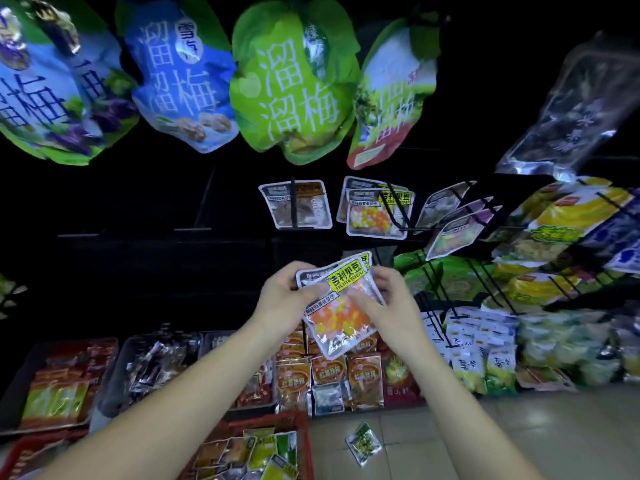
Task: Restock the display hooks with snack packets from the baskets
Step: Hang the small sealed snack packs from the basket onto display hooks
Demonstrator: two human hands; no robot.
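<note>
Both my hands hold a small stack of clear snack packets [341, 317] with orange and yellow sweets and a yellow label. My left hand [287, 294] pinches the stack's top left corner. My right hand [384, 299] grips its right side, thumb across the front. Straight above, a display hook [398, 211] carries the same kind of packet [379, 216]. Left of it hangs a brown packet on another hook [293, 206]. A red basket [277, 424] with mixed packets sits at the bottom, under my left forearm.
Large green and blue plum bags [294, 84] hang overhead. Bare hooks [204, 206] jut out at left. Packed hooks with yellow and green bags [554, 230] fill the right. Trays of packets [69, 382] line the low shelf. One small packet [363, 443] lies on the floor.
</note>
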